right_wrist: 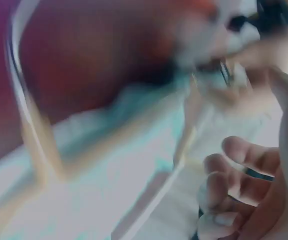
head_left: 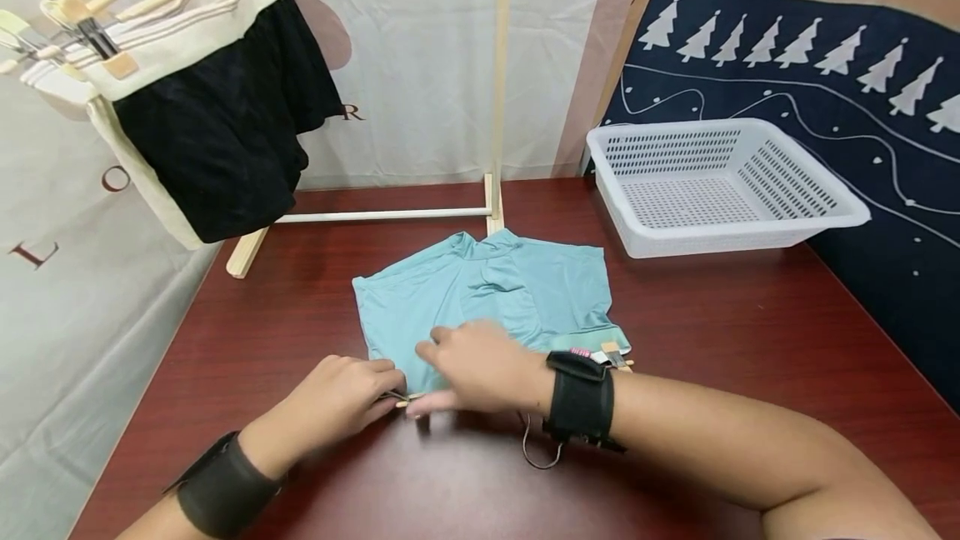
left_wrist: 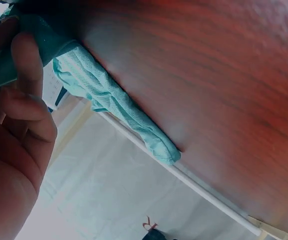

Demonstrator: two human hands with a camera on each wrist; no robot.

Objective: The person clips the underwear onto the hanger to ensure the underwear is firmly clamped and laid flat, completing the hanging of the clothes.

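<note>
The left hand [head_left: 341, 398] pinched the near hem of the teal shorts [head_left: 487, 290] lying on the surface [head_left: 750, 332]. The right hand [head_left: 480, 369] pressed flat just beside it, fingers relaxed. Smoothing outward from that pinch would have kept the fold crisp.

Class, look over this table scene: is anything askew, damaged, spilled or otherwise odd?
Nothing looks spilled or damaged. The teal shorts lie flat on the table under both hands, still clipped to a hanger. The white basket sits upright. Only the right wrist view is motion-blurred.
</note>
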